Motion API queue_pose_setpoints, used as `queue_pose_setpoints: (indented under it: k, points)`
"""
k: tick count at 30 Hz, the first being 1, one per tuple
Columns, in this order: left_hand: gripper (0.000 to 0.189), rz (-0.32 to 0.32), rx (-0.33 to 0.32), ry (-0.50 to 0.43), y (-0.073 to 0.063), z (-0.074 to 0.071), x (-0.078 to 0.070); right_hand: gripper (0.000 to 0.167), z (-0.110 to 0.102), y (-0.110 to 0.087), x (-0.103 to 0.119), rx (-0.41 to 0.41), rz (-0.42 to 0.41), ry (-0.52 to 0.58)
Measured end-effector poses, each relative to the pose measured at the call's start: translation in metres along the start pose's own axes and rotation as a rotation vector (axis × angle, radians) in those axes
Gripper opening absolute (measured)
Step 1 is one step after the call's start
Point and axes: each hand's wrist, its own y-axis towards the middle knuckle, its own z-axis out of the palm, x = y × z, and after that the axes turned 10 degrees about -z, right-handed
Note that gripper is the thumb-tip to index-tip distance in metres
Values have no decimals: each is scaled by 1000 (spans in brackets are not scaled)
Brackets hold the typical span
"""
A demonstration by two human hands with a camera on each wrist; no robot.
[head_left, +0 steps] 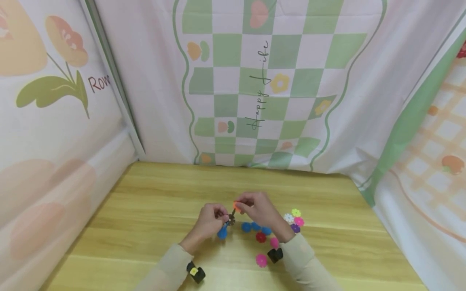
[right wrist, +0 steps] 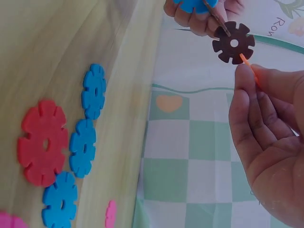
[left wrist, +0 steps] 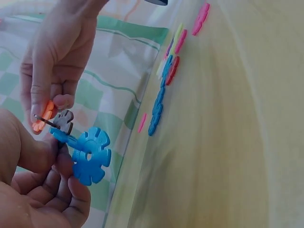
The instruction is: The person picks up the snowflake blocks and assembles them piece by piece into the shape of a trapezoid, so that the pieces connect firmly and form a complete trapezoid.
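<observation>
Over the middle of the table, my left hand [head_left: 210, 220] grips a small joined cluster of notched plastic snowflake discs. In the left wrist view, blue discs [left wrist: 90, 171] stick out of it, beside a brown disc [left wrist: 62, 118]. My right hand [head_left: 259, 208] pinches an orange disc [left wrist: 45, 116] between thumb and fingers. Seen from the right wrist, the orange disc [right wrist: 249, 67] is edge-on and meets the rim of the brown disc [right wrist: 244, 42]. Whether their slots are interlocked I cannot tell. My fingers hide part of the cluster.
Blue discs [right wrist: 77, 154] lie in a row on the table beside a red disc [right wrist: 34, 147]. Pink discs [head_left: 261, 260] lie nearer. White [head_left: 289, 218], yellow [head_left: 296, 212] and purple discs [head_left: 295, 228] sit right of my right forearm. Printed curtains stand behind and at both sides.
</observation>
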Motion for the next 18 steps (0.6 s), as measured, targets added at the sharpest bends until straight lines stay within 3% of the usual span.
queue_pose_setpoints:
  k: [11,14,18]
  points:
    - [14,-7,-40,27,-3,-5,-4,12,-2,6,2,65,-41,30]
    - [12,11,8,33,-1,-6,-4,12,-4,5,-3,96,-31,45]
    - [5,58,120,36,3,-7,0,15,-13,3,-10,197,10,40]
